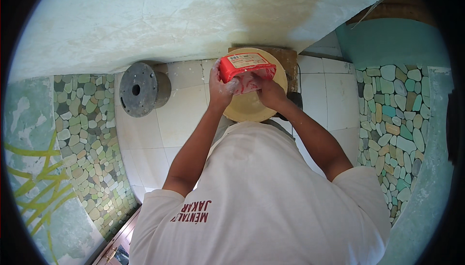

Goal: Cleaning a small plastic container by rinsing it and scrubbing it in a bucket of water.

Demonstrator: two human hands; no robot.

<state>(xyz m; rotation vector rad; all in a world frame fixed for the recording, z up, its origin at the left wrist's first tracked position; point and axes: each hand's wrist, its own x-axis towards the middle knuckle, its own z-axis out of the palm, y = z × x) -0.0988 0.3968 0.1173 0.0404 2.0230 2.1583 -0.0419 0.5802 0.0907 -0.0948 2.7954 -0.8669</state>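
Over a pale yellow round basin (248,109) I hold a red plastic packet (225,71) with a printed label, tilted with its whitish, red-streaked side toward me. My left hand (221,89), smeared with white, is closed around the packet's left side. My right hand (271,93) grips its near right edge, and some of those fingers are hidden behind or inside the packet. What the packet contains cannot be seen. The basin's inside looks yellowish, partly covered by my hands and the packet.
Beneath the basin is a brown wooden board (292,66). A grey plastic spool (137,90) with a central hole lies on the white tiled floor (181,103) at left. A pale, stained wall (145,23) rises ahead. Pebble strips (395,120) flank both sides.
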